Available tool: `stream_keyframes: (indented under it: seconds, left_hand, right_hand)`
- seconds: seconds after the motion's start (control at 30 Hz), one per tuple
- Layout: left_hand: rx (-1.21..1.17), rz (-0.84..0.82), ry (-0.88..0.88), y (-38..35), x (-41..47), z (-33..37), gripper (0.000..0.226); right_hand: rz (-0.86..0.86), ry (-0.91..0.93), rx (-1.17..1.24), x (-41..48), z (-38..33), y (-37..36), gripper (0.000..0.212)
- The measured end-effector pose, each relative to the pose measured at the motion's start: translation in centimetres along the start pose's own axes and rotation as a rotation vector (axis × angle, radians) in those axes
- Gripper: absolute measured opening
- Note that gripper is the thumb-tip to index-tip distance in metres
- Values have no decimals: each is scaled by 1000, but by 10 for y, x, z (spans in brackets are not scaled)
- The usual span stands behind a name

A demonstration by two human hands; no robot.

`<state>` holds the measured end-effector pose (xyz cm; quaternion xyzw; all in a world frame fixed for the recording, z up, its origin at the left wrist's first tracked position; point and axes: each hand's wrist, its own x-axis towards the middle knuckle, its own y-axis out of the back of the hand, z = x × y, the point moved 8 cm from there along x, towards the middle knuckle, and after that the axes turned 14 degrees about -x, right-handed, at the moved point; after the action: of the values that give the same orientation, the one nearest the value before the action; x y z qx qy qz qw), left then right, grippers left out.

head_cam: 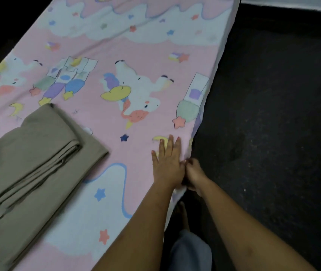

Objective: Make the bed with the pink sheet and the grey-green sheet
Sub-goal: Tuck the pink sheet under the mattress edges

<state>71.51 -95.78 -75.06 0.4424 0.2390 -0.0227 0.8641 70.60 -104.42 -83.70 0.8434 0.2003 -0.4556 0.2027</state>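
Note:
The pink sheet, printed with cartoon animals, stars and clouds, lies spread over the whole bed. The grey-green sheet rests folded on it at the lower left. My left hand lies flat with straight fingers on the pink sheet, close to the bed's right edge. My right hand sits right beside it at that edge, its fingers curled around the sheet's hem where the fabric drops over the side. The fingertips of the right hand are hidden in the fold.
A dark speckled floor runs along the bed's right side. My bare foot and a grey trouser leg stand on it against the bed. A pale wall base crosses the top right.

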Motion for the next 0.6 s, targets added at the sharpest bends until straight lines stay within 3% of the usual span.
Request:
stream_keyframes:
  seconds: [0.07, 0.13, 0.23, 0.3, 0.37, 0.43, 0.5, 0.6]
  left_hand:
    - [-2, 17, -57, 10, 36, 12, 63]
    - [3, 8, -73, 19, 65, 17, 61]
    - [24, -20, -101, 31, 96, 19, 60]
    - [7, -31, -120, 37, 120, 19, 61]
    - [-12, -32, -130, 42, 140, 22, 62]
    - [-36, -14, -149, 47, 158, 28, 64]
    - [-48, -14, -178, 53, 171, 35, 64]
    - [-43, -27, -180, 65, 187, 40, 63]
  right_hand:
    - [-8, -29, 265, 38, -30, 13, 64]
    - [19, -55, 376, 63, -61, 28, 52]
    - [247, -78, 522, 83, -90, 66, 38]
    - [380, -31, 488, 100, -107, 90, 23]
    - [554, 29, 255, 105, -125, 117, 19]
    - [675, 79, -198, 100, -138, 142, 23]
    - [711, 13, -615, 97, -125, 162, 22]
    - [690, -102, -769, 105, -100, 176, 21]
